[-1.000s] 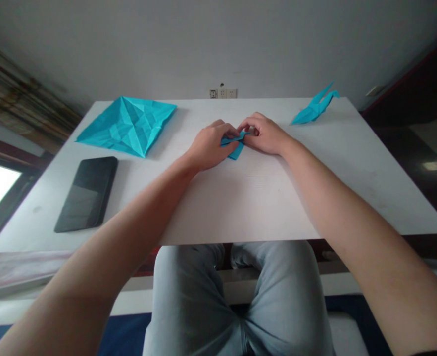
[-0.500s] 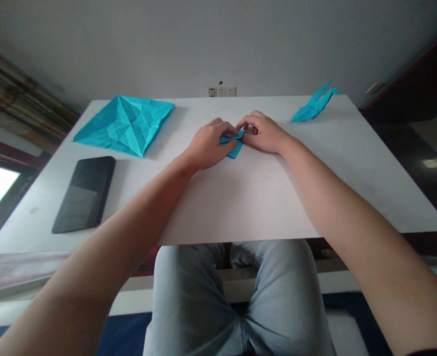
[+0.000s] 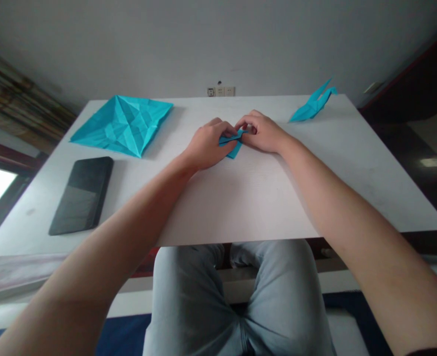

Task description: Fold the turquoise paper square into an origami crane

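Note:
A small piece of folded blue paper (image 3: 232, 145) lies on the white table (image 3: 248, 198) past its middle. My left hand (image 3: 208, 144) presses on its left part with curled fingers and pinches it. My right hand (image 3: 262, 132) pinches its right end with fingertips closed together. Most of the paper is hidden under the two hands.
A large creased blue paper square (image 3: 121, 123) lies at the back left of the table. A dark tablet (image 3: 80, 194) rests on the left side. A folded blue paper crane (image 3: 312, 106) sits at the back right. Wall sockets (image 3: 221, 91) are behind the table.
Both hands stay on the small folded paper with only slight finger movement. The view has shifted a little.

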`<state>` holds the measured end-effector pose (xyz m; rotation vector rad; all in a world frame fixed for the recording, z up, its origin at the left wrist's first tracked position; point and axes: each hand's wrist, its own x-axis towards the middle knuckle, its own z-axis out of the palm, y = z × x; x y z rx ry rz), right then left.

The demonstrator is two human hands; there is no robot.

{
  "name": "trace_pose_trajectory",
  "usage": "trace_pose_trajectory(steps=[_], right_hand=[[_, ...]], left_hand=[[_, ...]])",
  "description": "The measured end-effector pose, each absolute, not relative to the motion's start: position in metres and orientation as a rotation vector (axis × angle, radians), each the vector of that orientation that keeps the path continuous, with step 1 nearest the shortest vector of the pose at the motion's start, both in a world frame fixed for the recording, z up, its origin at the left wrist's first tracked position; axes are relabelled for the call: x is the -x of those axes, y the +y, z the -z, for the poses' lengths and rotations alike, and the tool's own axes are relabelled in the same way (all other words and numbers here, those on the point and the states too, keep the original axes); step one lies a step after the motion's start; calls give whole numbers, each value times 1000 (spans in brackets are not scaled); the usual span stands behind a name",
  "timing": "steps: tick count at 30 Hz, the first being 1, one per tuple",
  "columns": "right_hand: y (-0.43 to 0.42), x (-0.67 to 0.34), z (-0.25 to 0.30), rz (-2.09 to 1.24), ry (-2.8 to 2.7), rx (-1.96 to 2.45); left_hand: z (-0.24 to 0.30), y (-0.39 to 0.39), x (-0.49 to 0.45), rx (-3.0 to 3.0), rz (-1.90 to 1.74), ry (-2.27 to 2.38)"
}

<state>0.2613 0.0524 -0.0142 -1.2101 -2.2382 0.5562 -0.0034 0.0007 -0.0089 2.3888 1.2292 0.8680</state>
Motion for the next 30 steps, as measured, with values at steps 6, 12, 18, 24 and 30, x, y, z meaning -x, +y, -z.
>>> trace_pose_trajectory(steps=[6,12,18,24,30], right_hand=[[51,-260,12,-554,-2232,1242],[52,-260,14,-560,-2227,1226],[51,-259,13,-549,-2226,1231],[50,-259,11,-553,-2223,1239],[49,-260,10,-545,-2241,1229]], left_hand=[[8,-1,3,-2376,-858,1241],[5,-2,2,-2375,-843,1251],[7,-1,2,-2377,-843,1245],[8,-1,3,-2392,-840,1242],[9,-1,2,-2377,-844,1245]])
